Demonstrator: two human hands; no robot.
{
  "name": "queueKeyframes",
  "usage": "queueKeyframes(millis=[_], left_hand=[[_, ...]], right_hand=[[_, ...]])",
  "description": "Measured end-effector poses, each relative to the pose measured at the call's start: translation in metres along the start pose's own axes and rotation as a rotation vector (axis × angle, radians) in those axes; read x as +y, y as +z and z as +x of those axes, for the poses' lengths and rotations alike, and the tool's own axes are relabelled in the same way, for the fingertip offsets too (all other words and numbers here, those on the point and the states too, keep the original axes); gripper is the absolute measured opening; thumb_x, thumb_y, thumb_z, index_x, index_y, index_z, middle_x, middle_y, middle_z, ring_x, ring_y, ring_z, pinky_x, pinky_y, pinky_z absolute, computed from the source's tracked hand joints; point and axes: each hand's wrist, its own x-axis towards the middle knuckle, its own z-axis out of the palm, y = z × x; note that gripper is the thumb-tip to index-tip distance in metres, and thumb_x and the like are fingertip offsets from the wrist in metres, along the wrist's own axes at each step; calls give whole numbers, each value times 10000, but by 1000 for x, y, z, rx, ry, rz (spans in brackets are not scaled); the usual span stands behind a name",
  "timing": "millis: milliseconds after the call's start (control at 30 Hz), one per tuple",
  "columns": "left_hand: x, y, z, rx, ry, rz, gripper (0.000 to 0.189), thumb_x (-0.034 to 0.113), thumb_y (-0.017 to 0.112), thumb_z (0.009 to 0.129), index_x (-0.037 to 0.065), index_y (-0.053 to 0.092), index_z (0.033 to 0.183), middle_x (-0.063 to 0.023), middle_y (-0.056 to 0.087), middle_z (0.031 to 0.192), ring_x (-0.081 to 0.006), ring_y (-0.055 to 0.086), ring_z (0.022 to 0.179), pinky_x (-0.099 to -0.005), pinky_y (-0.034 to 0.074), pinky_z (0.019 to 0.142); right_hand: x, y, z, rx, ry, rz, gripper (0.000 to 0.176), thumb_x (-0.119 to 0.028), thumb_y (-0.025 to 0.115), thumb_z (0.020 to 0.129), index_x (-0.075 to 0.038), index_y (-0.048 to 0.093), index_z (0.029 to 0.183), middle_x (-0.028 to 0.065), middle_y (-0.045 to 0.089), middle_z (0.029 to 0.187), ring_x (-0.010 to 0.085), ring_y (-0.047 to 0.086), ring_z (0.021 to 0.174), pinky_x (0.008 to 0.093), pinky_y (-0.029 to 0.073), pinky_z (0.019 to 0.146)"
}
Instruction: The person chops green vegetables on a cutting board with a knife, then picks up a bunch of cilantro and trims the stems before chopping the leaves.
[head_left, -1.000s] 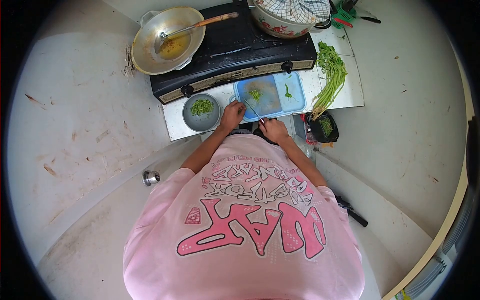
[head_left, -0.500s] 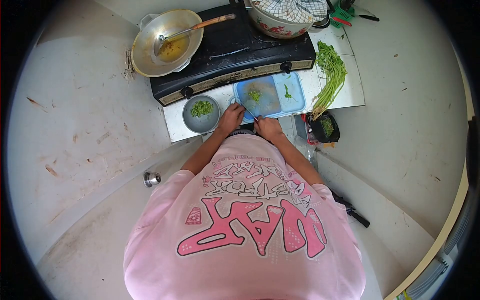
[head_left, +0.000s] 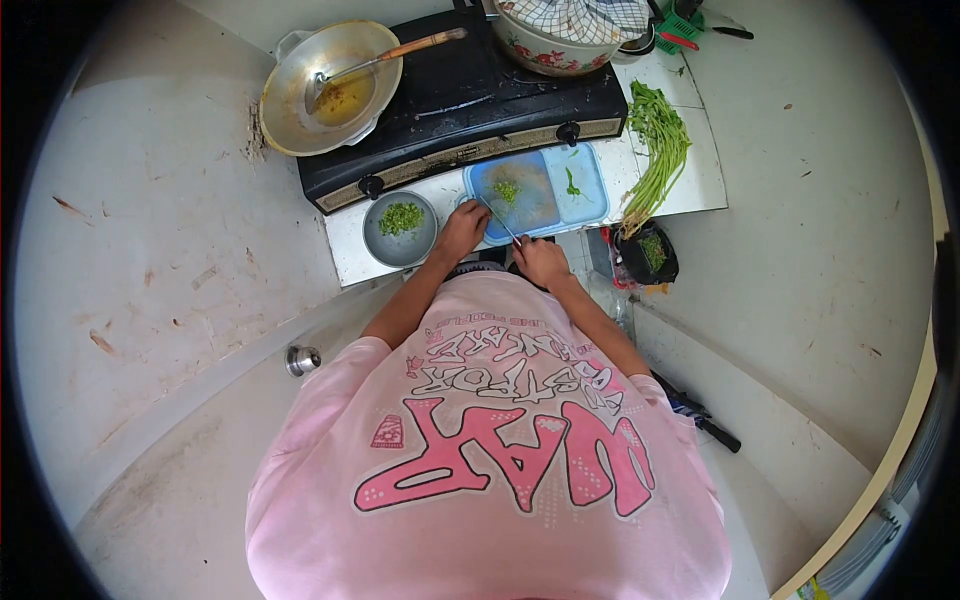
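Note:
My right hand (head_left: 543, 262) is wrapped round the handle of a knife (head_left: 502, 222), whose blade points up and left across a blue plastic tray (head_left: 592, 208). At the tray's left edge, my left hand (head_left: 463, 230) has its fingers drawn together beside the blade tip; whatever they pinch is too small to make out. A small heap of chopped greens (head_left: 506, 190) lies on the tray just beyond the blade. A loose green sprig (head_left: 572, 182) rests in the tray's right part. Left of my left hand stands a grey bowl (head_left: 392, 252) with more chopped greens in it.
Behind the tray is a black gas stove (head_left: 450, 135), carrying a wok (head_left: 285, 105) with a wooden-handled ladle (head_left: 420, 45) and a cloth-covered pot (head_left: 560, 62). A bunch of leafy stalks (head_left: 662, 150) lies at right, above a black container (head_left: 672, 268).
The knife has shifted slightly, and its blade shows more plainly between my hands. Both hands stay almost in place; the whole view has moved a little.

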Motion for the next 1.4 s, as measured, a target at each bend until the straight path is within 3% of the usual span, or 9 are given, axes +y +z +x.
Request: queueKeyframes(millis=[567, 867, 1267, 1400], left_hand=[[-2, 1, -13, 37, 39, 19, 190, 22, 647, 888, 28, 727, 1060, -152, 642, 965, -363, 639, 942, -446, 545, 847], [-4, 3, -11, 11, -53, -60, 104, 37, 649, 893, 14, 703, 980, -168, 643, 946, -383, 652, 917, -461, 546, 826], [4, -1, -11, -22, -85, 5, 127, 31, 645, 894, 6, 717, 996, -175, 640, 949, -395, 652, 909, -471, 547, 818], [4, 2, -14, 55, -71, -48, 123, 35, 654, 893, 13, 719, 995, -171, 655, 960, -385, 668, 890, -456, 557, 811]], right_hand=[[-14, 4, 22, 43, 26, 33, 355, -329, 548, 984, 11, 651, 990, 257, 723, 842, 431, 722, 802, 525, 581, 753], [5, 11, -2, 51, 87, 44, 373, -348, 561, 984, 7, 672, 1015, 261, 717, 821, 444, 716, 779, 539, 579, 748], [-17, 20, 6, 97, 36, 3, 375, -339, 539, 989, 19, 650, 991, 262, 710, 764, 432, 720, 709, 534, 591, 679], [-16, 22, 16, 120, 12, 21, 364, -326, 536, 986, 21, 645, 971, 262, 712, 768, 438, 719, 709, 533, 592, 679]])
